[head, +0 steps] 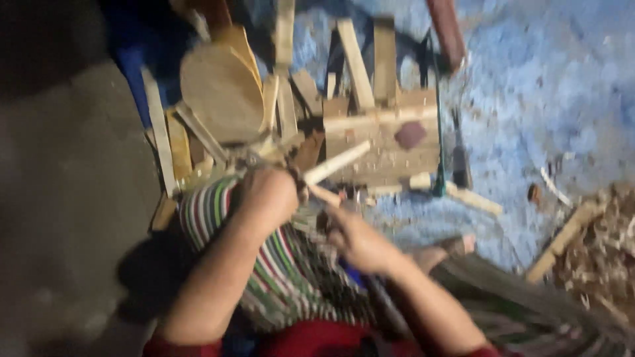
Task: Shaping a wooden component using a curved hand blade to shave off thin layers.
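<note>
Motion blur smears the whole view, so the fingers of both hands are hard to make out, and the dark ground at far left shows almost nothing. The left hand [266, 196] is closed in a fist around a pale wooden stick [336, 163] that juts up and right over the striped cloth [291, 264], while the right hand [357, 241], just beside it, seems curled on something too blurred to tell. Beyond lie a round wooden disc [221, 92], a block of stacked wood pieces [382, 142], a blue sheet [549, 86] and wood shavings [602, 238] at far right.

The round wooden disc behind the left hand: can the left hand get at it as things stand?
Probably yes. The round wooden disc lies just beyond the left hand with nothing between, but that hand grips a pale wooden stick, so it is occupied.
</note>
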